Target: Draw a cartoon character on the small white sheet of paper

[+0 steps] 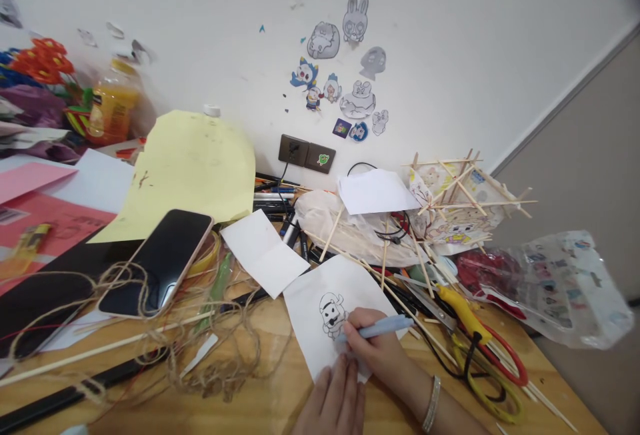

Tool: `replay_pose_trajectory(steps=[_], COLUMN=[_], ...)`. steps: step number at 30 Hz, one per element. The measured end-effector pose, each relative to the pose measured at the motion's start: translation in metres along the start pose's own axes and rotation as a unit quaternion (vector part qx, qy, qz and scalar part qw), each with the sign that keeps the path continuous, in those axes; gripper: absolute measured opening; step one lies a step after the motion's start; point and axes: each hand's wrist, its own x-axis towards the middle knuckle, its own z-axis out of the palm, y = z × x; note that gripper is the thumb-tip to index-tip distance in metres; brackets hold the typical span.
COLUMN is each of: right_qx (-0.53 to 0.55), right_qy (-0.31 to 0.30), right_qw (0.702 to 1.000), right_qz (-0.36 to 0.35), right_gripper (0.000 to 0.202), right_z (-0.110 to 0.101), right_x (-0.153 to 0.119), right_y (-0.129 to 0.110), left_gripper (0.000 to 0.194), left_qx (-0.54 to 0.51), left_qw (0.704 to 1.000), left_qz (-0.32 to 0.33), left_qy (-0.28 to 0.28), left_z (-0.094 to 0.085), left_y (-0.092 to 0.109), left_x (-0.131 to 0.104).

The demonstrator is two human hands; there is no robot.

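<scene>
A white sheet of paper (309,298) lies on the wooden table, bearing a black line drawing (331,311) of a small cartoon figure. My right hand (377,348) is closed around a light blue pen (387,326), its tip down at the lower part of the figure. A bracelet (433,403) circles the right wrist. Flat on the lower edge of the same sheet rests my left hand (336,398), fingers stretched out and close to the right hand. The pen's very tip is partly hidden by the fingers.
Left of the sheet are tangled twine (215,368) and a phone (160,265). Scissors (480,348), a yellow-handled tool (465,315) and thin sticks lie to the right. Behind stand a stick-and-paper structure (463,201), a plastic bag (565,288) and another paper (265,251).
</scene>
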Motion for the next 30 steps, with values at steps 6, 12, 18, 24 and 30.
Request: replay_pose_trajectory(steps=[6,12,18,24,30], right_qx=[0.008,0.018,0.013,0.024,0.044], right_qy=[-0.006,-0.011,-0.007,0.009,0.058], right_qw=[1.0,1.0,1.0,0.999,0.996], right_qz=[0.017,0.015,0.013,0.025,0.057], right_gripper=[0.033,0.032,0.031,0.031,0.033], right_z=[0.0,0.001,0.001,0.001,-0.002], right_x=[0.0,0.0,-0.002,-0.002,0.001], right_y=[-0.001,0.003,0.004,0.003,0.004], left_gripper=[0.027,0.028,0.03,0.03,0.029], left_qx=[0.01,0.005,0.024,0.029,0.031], left_qw=[1.0,1.0,0.998,0.997,0.997], left_qz=[0.013,0.002,0.063,0.068,0.071], left_qy=[0.001,0.007,-0.019,-0.013,-0.009], left_z=[0.0,0.002,-0.008,-0.012,-0.012], left_y=[-0.001,0.001,-0.01,-0.014,-0.016], left_x=[0.001,0.0,0.003,0.005,0.005])
